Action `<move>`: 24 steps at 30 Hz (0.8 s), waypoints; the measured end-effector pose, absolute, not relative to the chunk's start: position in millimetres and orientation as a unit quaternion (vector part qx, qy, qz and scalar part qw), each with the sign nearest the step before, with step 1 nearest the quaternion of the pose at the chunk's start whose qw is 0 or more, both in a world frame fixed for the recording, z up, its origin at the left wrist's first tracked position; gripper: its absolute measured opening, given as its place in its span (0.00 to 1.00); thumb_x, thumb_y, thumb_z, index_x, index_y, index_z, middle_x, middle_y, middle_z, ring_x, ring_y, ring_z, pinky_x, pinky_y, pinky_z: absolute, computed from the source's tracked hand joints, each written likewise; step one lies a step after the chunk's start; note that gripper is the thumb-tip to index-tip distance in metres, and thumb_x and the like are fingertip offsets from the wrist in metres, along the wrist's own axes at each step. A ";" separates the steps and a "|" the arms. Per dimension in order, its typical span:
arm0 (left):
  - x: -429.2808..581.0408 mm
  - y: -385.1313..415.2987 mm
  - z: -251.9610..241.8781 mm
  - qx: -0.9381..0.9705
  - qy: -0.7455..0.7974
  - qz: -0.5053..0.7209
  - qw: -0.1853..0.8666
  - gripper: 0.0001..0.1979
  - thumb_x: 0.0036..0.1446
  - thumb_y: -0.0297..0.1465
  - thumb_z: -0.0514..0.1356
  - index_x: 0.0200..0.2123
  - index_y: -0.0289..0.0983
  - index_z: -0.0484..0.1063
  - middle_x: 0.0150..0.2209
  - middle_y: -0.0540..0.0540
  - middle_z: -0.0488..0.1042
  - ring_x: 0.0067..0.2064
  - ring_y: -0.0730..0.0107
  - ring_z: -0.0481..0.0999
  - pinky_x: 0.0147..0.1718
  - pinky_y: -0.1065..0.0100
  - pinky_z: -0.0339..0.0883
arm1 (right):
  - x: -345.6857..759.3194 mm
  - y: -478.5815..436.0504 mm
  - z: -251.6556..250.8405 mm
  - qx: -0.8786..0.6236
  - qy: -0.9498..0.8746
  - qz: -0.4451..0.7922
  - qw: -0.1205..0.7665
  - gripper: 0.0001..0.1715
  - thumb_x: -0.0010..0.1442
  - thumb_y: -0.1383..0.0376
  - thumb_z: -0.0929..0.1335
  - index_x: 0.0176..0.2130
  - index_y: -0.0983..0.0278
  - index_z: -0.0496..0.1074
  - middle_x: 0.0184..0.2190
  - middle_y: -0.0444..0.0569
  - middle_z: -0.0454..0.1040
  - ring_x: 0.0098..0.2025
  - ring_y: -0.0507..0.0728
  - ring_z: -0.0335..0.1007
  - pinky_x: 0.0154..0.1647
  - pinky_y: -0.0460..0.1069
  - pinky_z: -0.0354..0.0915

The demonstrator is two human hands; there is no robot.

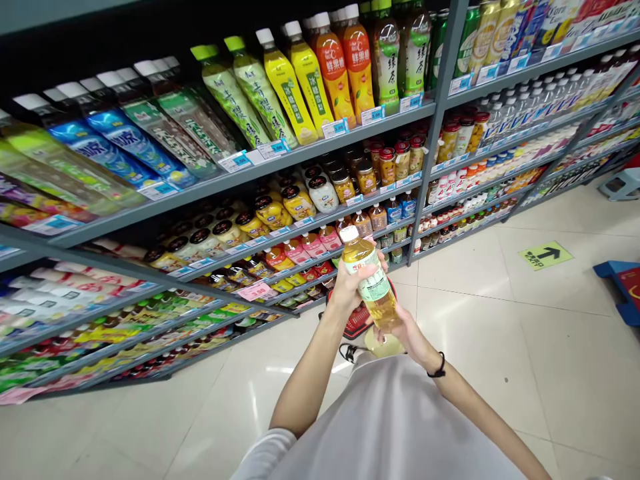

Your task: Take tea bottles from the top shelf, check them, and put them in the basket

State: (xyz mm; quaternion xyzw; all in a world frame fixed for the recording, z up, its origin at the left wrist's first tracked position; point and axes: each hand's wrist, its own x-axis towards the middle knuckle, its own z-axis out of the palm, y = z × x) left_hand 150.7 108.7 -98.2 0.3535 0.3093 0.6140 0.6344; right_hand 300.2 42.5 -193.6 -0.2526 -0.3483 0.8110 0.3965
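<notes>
A drink bottle (381, 308) with a white cap, pale green label and clear yellow liquid is tilted in front of my body. My left hand (345, 283) wraps round its upper half, with the thumb across the label. Low on the bottle, my right hand (411, 333) grips near the base, its fingers partly hidden behind it. A dark band circles my right wrist. Below the bottle, partly covered by it and my hands, a red shopping basket (356, 325) shows near my feet.
Long grey shelving (260, 163) runs across the view, stocked with drink bottles, jars and cans. Price tags line its edges. On the tiled floor (465, 320) lies a yellow arrow sign (545, 255). A pale stool (623, 185) and a blue-edged stand (620, 287) are at right.
</notes>
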 end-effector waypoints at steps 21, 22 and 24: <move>118.1 113.7 -108.7 0.306 0.324 0.670 0.594 0.26 0.44 0.39 0.76 0.45 0.39 0.73 0.40 0.47 0.75 0.39 0.69 0.77 0.51 0.60 0.76 | 302.1 36.4 -217.0 -0.449 -0.610 0.276 0.592 0.39 0.58 0.61 0.81 0.62 0.61 0.67 0.55 0.59 0.75 0.58 0.65 0.75 0.58 0.61 0.74; 118.0 113.5 -109.0 0.306 0.319 0.671 0.595 0.25 0.44 0.40 0.76 0.44 0.39 0.73 0.40 0.47 0.75 0.39 0.69 0.77 0.52 0.59 0.76 | 304.4 38.3 -219.1 -0.429 -0.638 0.220 0.600 0.39 0.59 0.64 0.81 0.63 0.61 0.65 0.55 0.59 0.74 0.58 0.65 0.74 0.58 0.62 0.75; 117.7 113.3 -109.5 0.303 0.305 0.671 0.604 0.24 0.45 0.39 0.76 0.43 0.39 0.73 0.39 0.48 0.75 0.39 0.70 0.77 0.53 0.59 0.76 | 308.7 42.6 -220.8 -0.401 -0.679 0.138 0.600 0.42 0.60 0.68 0.79 0.66 0.60 0.63 0.56 0.60 0.73 0.58 0.66 0.74 0.55 0.63 0.75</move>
